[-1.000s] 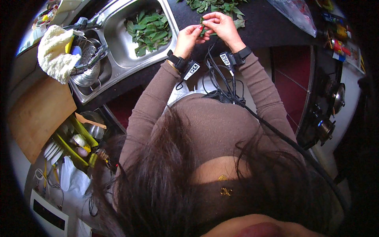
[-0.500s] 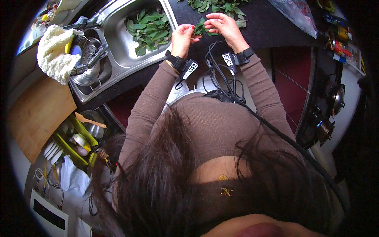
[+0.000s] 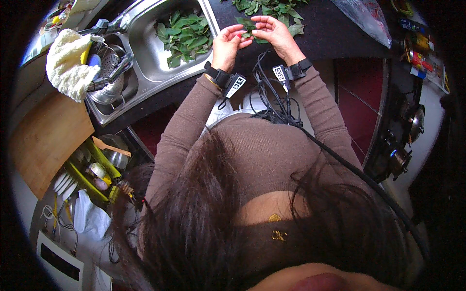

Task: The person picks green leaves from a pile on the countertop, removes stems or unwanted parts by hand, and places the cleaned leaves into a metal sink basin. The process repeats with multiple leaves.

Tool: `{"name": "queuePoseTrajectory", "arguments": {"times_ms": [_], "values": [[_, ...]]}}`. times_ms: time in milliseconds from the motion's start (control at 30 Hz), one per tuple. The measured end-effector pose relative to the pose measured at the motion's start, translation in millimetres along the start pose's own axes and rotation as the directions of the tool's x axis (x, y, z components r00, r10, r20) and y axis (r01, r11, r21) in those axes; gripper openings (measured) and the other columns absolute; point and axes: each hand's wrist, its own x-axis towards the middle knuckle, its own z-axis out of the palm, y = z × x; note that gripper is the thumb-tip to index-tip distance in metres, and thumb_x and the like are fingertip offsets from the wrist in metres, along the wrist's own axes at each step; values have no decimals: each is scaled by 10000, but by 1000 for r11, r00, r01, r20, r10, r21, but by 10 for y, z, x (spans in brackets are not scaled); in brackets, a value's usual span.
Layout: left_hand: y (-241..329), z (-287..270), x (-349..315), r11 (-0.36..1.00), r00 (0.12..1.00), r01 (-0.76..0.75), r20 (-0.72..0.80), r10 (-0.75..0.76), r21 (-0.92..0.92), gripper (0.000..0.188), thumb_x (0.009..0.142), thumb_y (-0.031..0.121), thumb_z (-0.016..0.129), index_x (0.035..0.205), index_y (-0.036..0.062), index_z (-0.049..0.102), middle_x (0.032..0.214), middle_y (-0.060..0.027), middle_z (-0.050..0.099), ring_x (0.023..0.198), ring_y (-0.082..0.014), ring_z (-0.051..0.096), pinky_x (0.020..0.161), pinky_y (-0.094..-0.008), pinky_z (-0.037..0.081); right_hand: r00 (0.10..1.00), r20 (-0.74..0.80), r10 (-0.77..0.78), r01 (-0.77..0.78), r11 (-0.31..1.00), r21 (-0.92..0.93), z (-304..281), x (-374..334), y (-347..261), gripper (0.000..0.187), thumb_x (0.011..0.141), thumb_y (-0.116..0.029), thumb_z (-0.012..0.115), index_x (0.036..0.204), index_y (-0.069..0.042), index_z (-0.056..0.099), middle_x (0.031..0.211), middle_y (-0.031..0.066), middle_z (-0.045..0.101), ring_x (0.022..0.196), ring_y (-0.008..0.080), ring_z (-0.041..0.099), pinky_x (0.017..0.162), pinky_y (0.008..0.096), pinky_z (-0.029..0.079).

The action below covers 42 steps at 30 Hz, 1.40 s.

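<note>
"Left hand (image 3: 226,51): wide or narrow?"

"Half bent, tips close to a small leaf (image 3: 246,24). Can't tell if pinching."

"Right hand (image 3: 279,40)?"

"Loosely curled, thumb near that same leaf. Can't tell about a grip there either."

"Why so close together?"

"Maybe to get at the leaf from both sides, right there between the hands."

"More leaves?"

"Yes, a pile (image 3: 267,7) just past the right hand, and a heap (image 3: 186,35) in the sink (image 3: 144,44), left of the left hand. Maybe put near for short reaching."

Leaf pile (image 3: 269,7): far side cut off by the frame edge. Sink (image 3: 145,41) and bag (image 3: 366,20): far ends likewise cut off. Strainer (image 3: 109,61): partly hidden. Leaf (image 3: 246,23) between left hand (image 3: 226,47) and right hand (image 3: 274,34): partly covered; grip cannot be determined.
</note>
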Motion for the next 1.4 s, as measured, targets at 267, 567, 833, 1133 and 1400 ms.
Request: {"name": "queuePoseTrajectory", "arguments": {"times_ms": [267,567,833,1133,1400], "values": [[48,15,24,988,988,155,26,-155,20,215,895,178,605,1050,31,583,950,-27,613,856,-113,596,713,-270,525,996,56,-70,76,991,-113,78,-38,-26,405,715,-12,728,1098,-68,609,953,-1,569,911,94,537,818,236,461],[-9,19,93,996,994,50,-96,-44,71,181,894,164,610,1016,32,594,910,-28,622,762,-103,590,608,-228,485,993,9,115,-113,952,285,57,-51,-28,315,824,-70,652,1119,-17,557,1004,48,582,896,128,577,794,277,498],[29,6,77,985,990,140,-16,-143,-104,214,916,177,574,1056,15,582,884,-33,611,706,-99,550,629,-241,482,974,94,208,-227,854,468,-18,-93,-44,238,865,-90,609,1086,-24,551,1029,48,591,894,142,585,769,321,522],[-94,-119,91,958,993,53,-112,-22,281,182,920,110,540,1021,-9,633,801,-16,627,601,-59,524,549,-189,436,981,4,193,-175,879,444,-127,-42,-92,163,911,-126,541,1036,-22,558,979,104,627,877,192,627,755,319,518],[-459,-348,193,729,998,37,-68,14,683,296,890,74,524,1167,-5,593,1088,-79,644,1009,-153,577,887,-267,438,986,-128,104,-62,952,298,-39,101,-175,269,893,-100,582,1134,14,547,956,71,617,842,184,638,731,287,524]]}}
